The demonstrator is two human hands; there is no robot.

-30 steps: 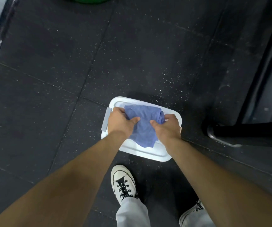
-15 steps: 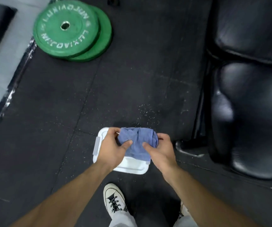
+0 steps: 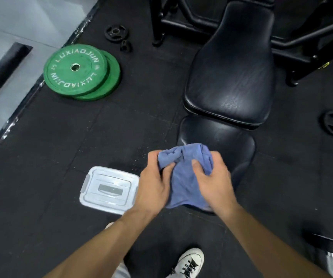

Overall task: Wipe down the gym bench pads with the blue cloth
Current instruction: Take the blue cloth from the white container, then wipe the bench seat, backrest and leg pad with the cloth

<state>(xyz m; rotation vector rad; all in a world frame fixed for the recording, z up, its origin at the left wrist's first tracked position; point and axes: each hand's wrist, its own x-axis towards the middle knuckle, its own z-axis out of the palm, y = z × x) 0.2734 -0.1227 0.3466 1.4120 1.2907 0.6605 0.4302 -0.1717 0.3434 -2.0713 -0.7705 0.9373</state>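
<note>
Both hands, left [image 3: 153, 185] and right [image 3: 213, 184], are clamped on the bunched blue cloth [image 3: 183, 177], held over the near edge of the bench seat pad [image 3: 221, 137]. Best spread it flat (a wad wipes poorly) before pressing down. Beyond the seat lies the back pad [image 3: 229, 71]; left of it, a white lidded box [image 3: 109, 189] and green plates [image 3: 81, 72], neither blocking.

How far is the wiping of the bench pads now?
Done: the blue cloth is out of the white container on the floor. In hand: left hand and right hand grip it, bunched, above the seat pad. Left: wiping both that and the back pad.
</note>
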